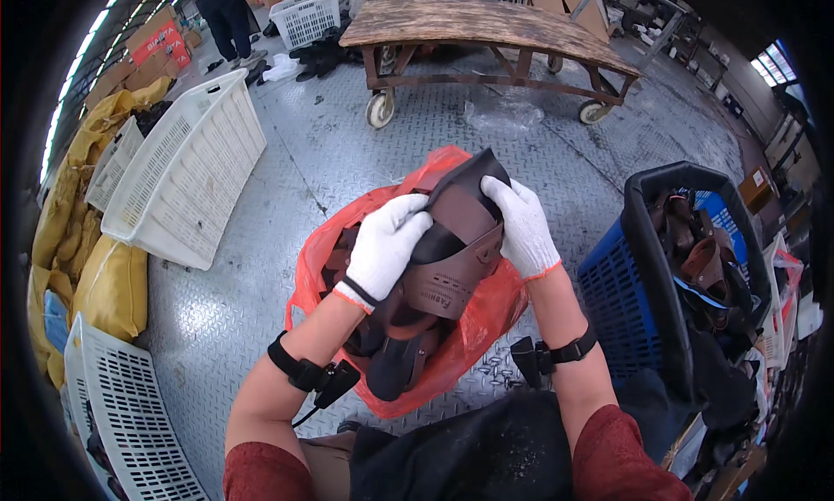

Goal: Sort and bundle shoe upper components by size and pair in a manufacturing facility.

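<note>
Both my hands wear white knit gloves and hold a brown sandal upper (463,212) with a black lining, raised over the red plastic bag (314,259). My left hand (380,244) pinches its left edge between thumb and fingers. At the far right corner, my right hand (524,228) grips it, with the thumb on the black lining. Just below hangs a brown strap piece with stamped marks (441,285); whether it belongs to the same upper I cannot tell. More brown and black uppers (402,362) fill the bag, partly hidden by my left arm.
A blue crate (617,297) with a black-wrapped rim holds more uppers at the right. White plastic crates (195,171) and yellow sacks (113,284) line the left. A wooden-topped wheeled cart (486,23) stands ahead on the metal floor. Another person (224,19) stands far left.
</note>
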`<state>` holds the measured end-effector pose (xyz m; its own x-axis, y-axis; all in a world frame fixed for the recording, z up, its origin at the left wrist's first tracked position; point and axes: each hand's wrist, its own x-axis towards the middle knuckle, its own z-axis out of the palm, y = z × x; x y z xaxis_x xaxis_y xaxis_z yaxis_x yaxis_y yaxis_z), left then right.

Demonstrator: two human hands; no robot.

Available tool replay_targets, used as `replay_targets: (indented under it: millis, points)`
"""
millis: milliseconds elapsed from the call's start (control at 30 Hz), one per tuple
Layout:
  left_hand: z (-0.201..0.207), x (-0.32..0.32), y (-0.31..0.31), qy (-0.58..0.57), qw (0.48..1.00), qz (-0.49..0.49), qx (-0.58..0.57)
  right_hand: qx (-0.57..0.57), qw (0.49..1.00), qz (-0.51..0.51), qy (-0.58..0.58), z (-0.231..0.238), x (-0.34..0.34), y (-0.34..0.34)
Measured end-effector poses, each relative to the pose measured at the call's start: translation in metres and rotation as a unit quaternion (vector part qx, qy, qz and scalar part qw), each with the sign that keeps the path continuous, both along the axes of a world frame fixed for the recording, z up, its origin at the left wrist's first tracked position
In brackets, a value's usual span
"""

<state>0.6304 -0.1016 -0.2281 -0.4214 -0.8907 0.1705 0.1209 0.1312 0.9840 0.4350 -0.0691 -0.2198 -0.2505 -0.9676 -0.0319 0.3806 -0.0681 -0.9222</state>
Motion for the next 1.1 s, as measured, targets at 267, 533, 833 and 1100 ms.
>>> replay_targets:
  millis: [267, 533, 833, 1100]
  points:
    - [-0.017, 0.003, -0.002, 0.149, 0.958, -0.118, 0.216, 0.041, 0.998, -0.026, -0.029, -0.004, 0.001, 0.000]
    - [-0.022, 0.030, -0.046, -0.082, 0.991, 0.016, -0.102, 0.041, 0.979, 0.157, -0.120, -0.019, -0.009, -0.016]
    - [-0.038, 0.073, -0.086, 0.176, 0.951, 0.050, 0.249, 0.134, 0.722, 0.318, 0.599, -0.093, -0.053, 0.029]
    - [-0.040, 0.061, -0.080, 0.138, 0.944, 0.097, 0.283, 0.108, 0.817, 0.258, 0.505, -0.094, -0.041, 0.033]
